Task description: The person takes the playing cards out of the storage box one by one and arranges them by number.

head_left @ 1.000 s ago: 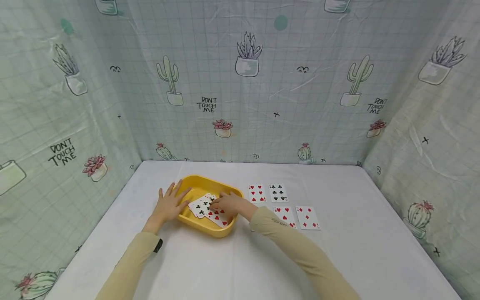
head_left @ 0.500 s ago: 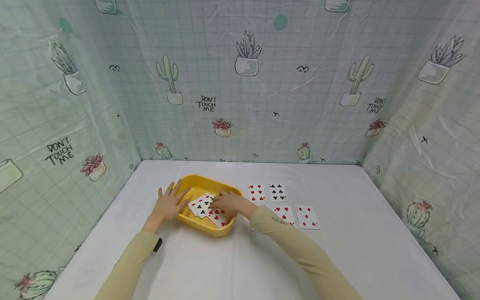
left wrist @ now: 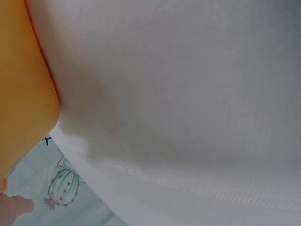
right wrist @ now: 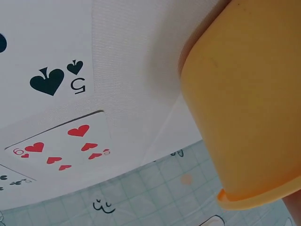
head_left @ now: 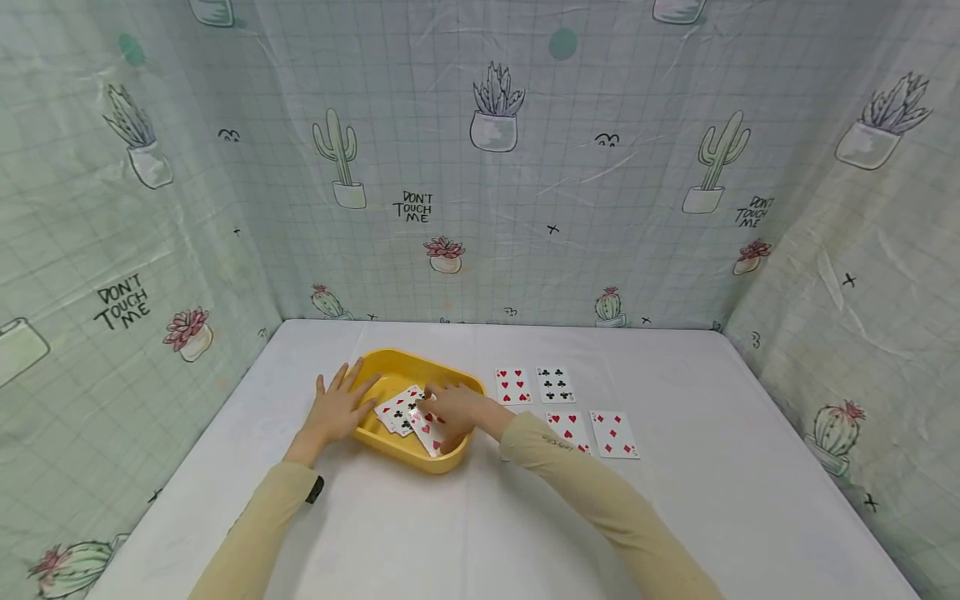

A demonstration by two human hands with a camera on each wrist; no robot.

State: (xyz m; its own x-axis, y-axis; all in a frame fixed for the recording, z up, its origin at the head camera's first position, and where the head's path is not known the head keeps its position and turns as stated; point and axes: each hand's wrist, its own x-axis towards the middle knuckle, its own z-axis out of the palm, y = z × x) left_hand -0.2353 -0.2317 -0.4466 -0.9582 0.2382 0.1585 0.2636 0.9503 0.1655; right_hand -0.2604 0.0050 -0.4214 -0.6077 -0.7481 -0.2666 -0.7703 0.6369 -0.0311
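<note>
Two hands at one yellow tub (head_left: 408,456), with cards inside. On the left hand (head_left: 339,412), fingers wide and mostly straight, laid at the tub's left end; by the look of it, steadying rather than gripping. On the right hand (head_left: 456,412), fingers bent over a heart card (head_left: 425,435) inside the tub, towards the right end. Cannot tell whether pinching that card or only touching it, with the contact largely hidden. Just beside and partly beneath, in the same tub, an overlapping fan (head_left: 397,412) with clubs and hearts showing.

Likeliest trouble, as a judgement: bringing up two cards instead of one, because of that overlap. After that, dropping the heart card on the way out, from a thin edge hold or a brush against the tub's wall. Could also crease a corner by pressing too hard on the tub's floor. Might tug the tub askew by catching the rim, given so light a brace at the far end.

Outside, right of the tub, more to disturb: six of hearts (head_left: 513,387), six of clubs (head_left: 555,385), five of diamonds (head_left: 615,434), another heart partly behind the right sleeve (head_left: 592,493), and, clear only from the right wrist, a five of spades (right wrist: 47,82). Could sweep these out of line by drawing back too low.
</note>
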